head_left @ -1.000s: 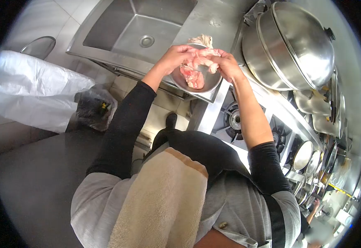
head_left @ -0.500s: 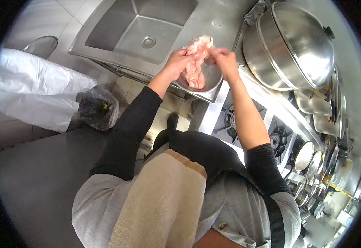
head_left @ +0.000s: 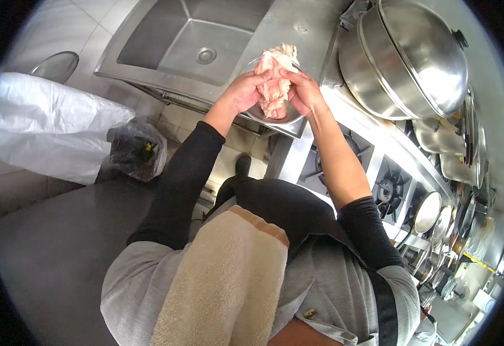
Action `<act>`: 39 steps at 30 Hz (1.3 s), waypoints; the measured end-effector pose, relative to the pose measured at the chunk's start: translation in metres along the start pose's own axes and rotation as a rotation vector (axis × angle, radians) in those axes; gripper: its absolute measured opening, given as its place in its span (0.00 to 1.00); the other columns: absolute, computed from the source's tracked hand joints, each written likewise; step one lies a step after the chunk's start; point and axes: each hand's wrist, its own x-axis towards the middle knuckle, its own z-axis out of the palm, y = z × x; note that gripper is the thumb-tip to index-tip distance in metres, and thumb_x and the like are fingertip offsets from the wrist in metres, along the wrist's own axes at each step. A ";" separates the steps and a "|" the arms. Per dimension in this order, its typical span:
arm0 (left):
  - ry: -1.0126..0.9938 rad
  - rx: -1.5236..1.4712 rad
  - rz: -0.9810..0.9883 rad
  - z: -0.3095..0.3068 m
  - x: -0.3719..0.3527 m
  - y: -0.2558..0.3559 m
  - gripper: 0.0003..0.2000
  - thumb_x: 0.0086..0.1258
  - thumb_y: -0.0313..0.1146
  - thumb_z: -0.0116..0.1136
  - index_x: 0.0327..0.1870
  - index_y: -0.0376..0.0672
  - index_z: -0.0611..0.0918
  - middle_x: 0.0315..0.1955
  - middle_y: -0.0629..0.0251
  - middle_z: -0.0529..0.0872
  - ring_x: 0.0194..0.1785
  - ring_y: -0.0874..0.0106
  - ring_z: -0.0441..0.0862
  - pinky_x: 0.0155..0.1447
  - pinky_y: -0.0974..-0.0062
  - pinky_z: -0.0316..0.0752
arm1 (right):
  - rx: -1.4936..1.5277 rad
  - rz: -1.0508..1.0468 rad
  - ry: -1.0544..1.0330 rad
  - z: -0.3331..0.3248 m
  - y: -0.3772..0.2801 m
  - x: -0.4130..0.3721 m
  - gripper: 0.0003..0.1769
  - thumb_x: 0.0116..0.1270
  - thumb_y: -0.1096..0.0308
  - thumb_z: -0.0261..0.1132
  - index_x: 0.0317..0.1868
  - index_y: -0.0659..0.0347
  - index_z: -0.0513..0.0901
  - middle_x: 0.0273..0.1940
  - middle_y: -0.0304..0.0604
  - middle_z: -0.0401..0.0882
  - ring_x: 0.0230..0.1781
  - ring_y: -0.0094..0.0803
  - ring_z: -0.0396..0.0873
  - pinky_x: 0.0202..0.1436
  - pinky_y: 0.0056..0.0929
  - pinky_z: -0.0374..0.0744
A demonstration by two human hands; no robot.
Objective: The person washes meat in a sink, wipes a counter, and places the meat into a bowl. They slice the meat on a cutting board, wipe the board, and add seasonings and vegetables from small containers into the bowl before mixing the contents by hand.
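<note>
A piece of raw chicken [head_left: 275, 91], pale pink with whitish skin at its far end, is held over a round metal bowl [head_left: 292, 114]. My left hand [head_left: 246, 91] grips its left side, thumb on top. From the right, my right hand [head_left: 303, 92] closes on the same piece, its thumb pressing the upper surface. Both sets of fingertips are partly hidden behind the meat. The bowl rests at the front edge of the steel counter, with much of its inside covered by the hands and chicken.
Left of the bowl lies a steel sink [head_left: 206, 55]. A large lidded steamer pot [head_left: 402, 63] stands to the right, beyond gas burners [head_left: 387, 190]. Several pans [head_left: 428, 212] line the right side. A dark table [head_left: 61, 248] and white plastic sheet [head_left: 56, 115] are at left.
My right hand has moved in from the chicken's far right end to grip its middle. The chicken looks shorter and more bunched up between both hands.
</note>
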 end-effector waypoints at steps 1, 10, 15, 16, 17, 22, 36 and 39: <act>0.000 0.001 0.003 0.001 -0.001 0.000 0.19 0.77 0.38 0.59 0.64 0.41 0.76 0.56 0.64 0.84 0.58 0.68 0.82 0.64 0.65 0.76 | 0.071 0.018 -0.037 0.001 -0.002 -0.001 0.16 0.72 0.71 0.64 0.56 0.68 0.79 0.50 0.46 0.85 0.47 0.34 0.86 0.52 0.33 0.85; 0.241 0.162 0.097 0.012 0.003 -0.002 0.17 0.75 0.35 0.62 0.60 0.38 0.78 0.46 0.62 0.86 0.44 0.71 0.87 0.46 0.71 0.83 | -0.045 0.012 0.072 -0.011 0.000 0.001 0.19 0.77 0.63 0.60 0.61 0.65 0.73 0.50 0.44 0.83 0.50 0.33 0.83 0.55 0.35 0.83; 0.398 0.369 0.189 0.010 0.018 -0.015 0.19 0.77 0.36 0.59 0.64 0.38 0.76 0.52 0.62 0.85 0.50 0.71 0.85 0.55 0.72 0.81 | -0.313 -0.296 0.181 0.005 0.022 0.008 0.27 0.66 0.77 0.70 0.62 0.63 0.68 0.46 0.39 0.82 0.44 0.27 0.82 0.46 0.25 0.81; 0.397 0.372 0.191 0.006 0.020 -0.015 0.19 0.77 0.36 0.59 0.64 0.38 0.76 0.52 0.62 0.85 0.50 0.71 0.85 0.55 0.72 0.81 | -0.312 -0.299 0.180 0.004 0.021 0.009 0.27 0.66 0.77 0.70 0.62 0.63 0.68 0.46 0.39 0.82 0.44 0.27 0.82 0.46 0.25 0.81; 0.325 0.225 0.197 0.006 0.017 -0.013 0.19 0.78 0.36 0.58 0.65 0.38 0.75 0.53 0.61 0.84 0.51 0.70 0.85 0.56 0.72 0.81 | -0.220 -0.261 0.122 0.006 0.017 0.004 0.26 0.67 0.75 0.70 0.62 0.64 0.69 0.46 0.40 0.82 0.45 0.27 0.82 0.46 0.25 0.81; 0.286 0.008 0.210 0.012 0.012 -0.009 0.21 0.79 0.36 0.57 0.67 0.37 0.73 0.55 0.62 0.82 0.53 0.70 0.84 0.57 0.70 0.81 | -0.177 -0.078 0.235 -0.012 0.026 0.012 0.17 0.67 0.73 0.69 0.53 0.68 0.76 0.45 0.47 0.83 0.42 0.30 0.84 0.44 0.29 0.84; 0.454 0.193 0.259 -0.018 0.009 0.047 0.16 0.73 0.29 0.62 0.59 0.35 0.80 0.47 0.62 0.87 0.45 0.73 0.86 0.43 0.76 0.84 | -0.811 -0.113 0.256 -0.051 0.023 0.016 0.28 0.67 0.52 0.70 0.55 0.68 0.82 0.46 0.45 0.85 0.42 0.31 0.84 0.50 0.32 0.82; 0.421 0.340 0.250 -0.019 0.005 0.069 0.16 0.72 0.30 0.63 0.58 0.37 0.81 0.46 0.64 0.88 0.45 0.73 0.86 0.45 0.74 0.83 | -1.960 -0.171 0.171 -0.036 0.051 0.015 0.39 0.66 0.38 0.64 0.62 0.64 0.76 0.53 0.58 0.84 0.56 0.50 0.83 0.57 0.44 0.82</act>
